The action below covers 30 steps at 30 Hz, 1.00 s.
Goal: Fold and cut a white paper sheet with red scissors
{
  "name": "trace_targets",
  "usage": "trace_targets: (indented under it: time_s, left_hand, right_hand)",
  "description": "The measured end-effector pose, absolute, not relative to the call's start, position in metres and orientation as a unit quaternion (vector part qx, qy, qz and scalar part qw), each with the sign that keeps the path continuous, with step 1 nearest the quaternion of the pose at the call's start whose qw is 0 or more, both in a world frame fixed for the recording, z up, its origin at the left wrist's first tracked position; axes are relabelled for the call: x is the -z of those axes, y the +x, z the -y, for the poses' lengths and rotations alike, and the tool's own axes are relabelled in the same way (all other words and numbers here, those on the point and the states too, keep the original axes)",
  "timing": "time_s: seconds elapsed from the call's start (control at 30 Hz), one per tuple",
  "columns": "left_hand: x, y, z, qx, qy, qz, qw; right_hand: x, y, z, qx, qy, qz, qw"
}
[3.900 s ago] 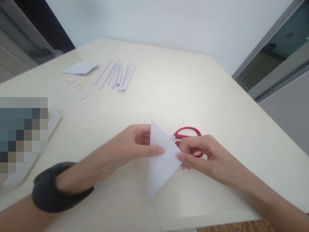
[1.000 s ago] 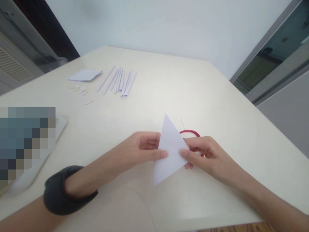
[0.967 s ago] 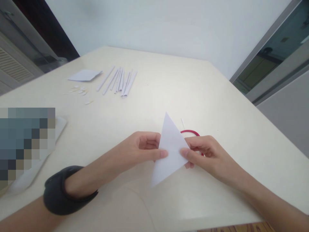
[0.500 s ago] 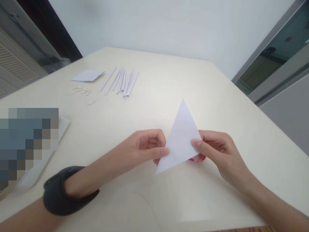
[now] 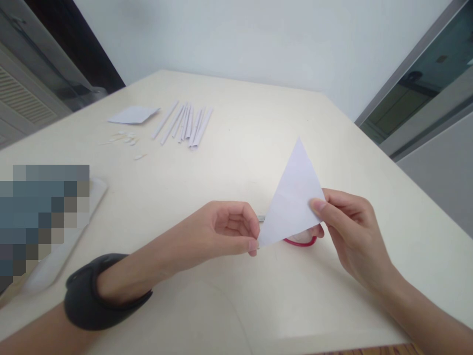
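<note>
A white paper triangle (image 5: 295,197) is held up over the table with its point upward. My right hand (image 5: 353,227) pinches its right edge, the thumb lying on the near face. At the lower left corner, my left hand (image 5: 231,229) has thumb and fingertips closed on the paper's tip. Behind and below the sheet lies a pair of scissors with a red handle (image 5: 301,242). A bit of its metal blade (image 5: 261,218) shows left of the paper, and the rest is covered.
Several thin rolled paper tubes (image 5: 187,123) lie at the back of the white table (image 5: 266,123). Left of them are a folded white paper sheet (image 5: 133,115) and several cotton swabs (image 5: 127,138). A pixelated patch hides part of a pale flat item (image 5: 92,197) at far left.
The paper triangle has moved right and slightly up with my right hand. My left thumb has slid down to its lower left corner. More of the red scissor handle shows.
</note>
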State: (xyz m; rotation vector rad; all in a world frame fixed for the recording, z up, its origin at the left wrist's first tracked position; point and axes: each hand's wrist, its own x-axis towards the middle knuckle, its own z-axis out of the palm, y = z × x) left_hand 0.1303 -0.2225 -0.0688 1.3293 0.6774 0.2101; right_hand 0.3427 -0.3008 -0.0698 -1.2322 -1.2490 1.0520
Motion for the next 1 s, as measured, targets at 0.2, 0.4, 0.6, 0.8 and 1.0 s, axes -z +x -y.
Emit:
trace_targets:
  time_s: [0.2, 0.4, 0.6, 0.8, 1.0]
  left_hand:
    - [0.070, 0.130, 0.221, -0.102, 0.597, -0.288, 0.742]
    - [0.076, 0.134, 0.227, -0.130, 0.563, -0.299, 0.760]
    - [0.074, 0.134, 0.228, -0.166, 0.542, -0.335, 0.753]
    - [0.077, 0.133, 0.230, -0.133, 0.614, -0.334, 0.703]
    - [0.074, 0.135, 0.233, -0.168, 0.662, -0.349, 0.641]
  right_hand:
    - [0.069, 0.343, 0.300, -0.437, -0.524, 0.526, 0.507]
    - [0.068, 0.336, 0.301, -0.430, -0.559, 0.589, 0.394]
    - [0.067, 0.331, 0.301, -0.422, -0.517, 0.695, 0.267]
    - [0.068, 0.328, 0.299, -0.448, -0.521, 0.681, 0.253]
    - [0.076, 0.326, 0.298, -0.476, -0.553, 0.627, 0.275]
